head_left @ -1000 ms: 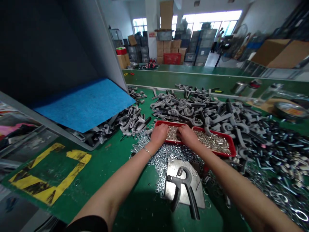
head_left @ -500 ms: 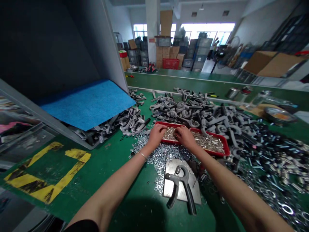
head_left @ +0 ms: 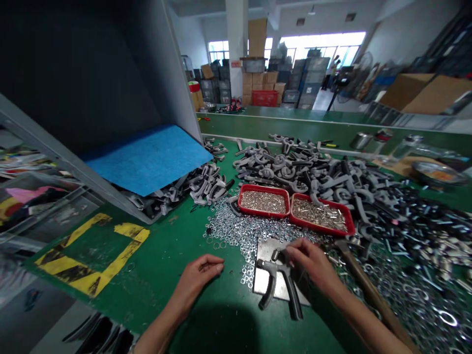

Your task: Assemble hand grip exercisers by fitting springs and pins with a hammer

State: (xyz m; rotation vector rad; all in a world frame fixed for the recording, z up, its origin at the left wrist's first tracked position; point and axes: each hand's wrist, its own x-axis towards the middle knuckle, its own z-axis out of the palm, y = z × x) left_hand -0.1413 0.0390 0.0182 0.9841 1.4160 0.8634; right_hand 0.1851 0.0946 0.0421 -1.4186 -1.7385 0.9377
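A hand grip strengthener (head_left: pixel 272 268) with a grey looped top and two dark handles lies on a metal plate (head_left: pixel 261 282) in front of me. At its loop are the fingertips of my right hand (head_left: pixel 315 263), pinched together and covering part of the loop; whatever they hold is hidden. My left hand (head_left: pixel 199 278) rests low over the green table, left of the plate. Its thumb and fingers are pressed together, and anything between them is too small to make out. Beyond the plate stand a red tray of small metal pins (head_left: pixel 263 200) and a second red tray (head_left: pixel 354 227) of larger pins.
Loose metal nuts (head_left: pixel 236 228) spread between trays and plate. Grey grip parts (head_left: pixel 287 169) are heaped behind the trays. A hammer (head_left: pixel 372 287) lies right of my right hand, among rings and springs. A grey bin (head_left: pixel 180 93) with a blue sheet (head_left: pixel 155 160) stands left.
Both hands have left the small-pin tray and come back toward me. My left hand is now over the bare green table, my right hand at the grip strengthener's loop. The hammer has come into view.
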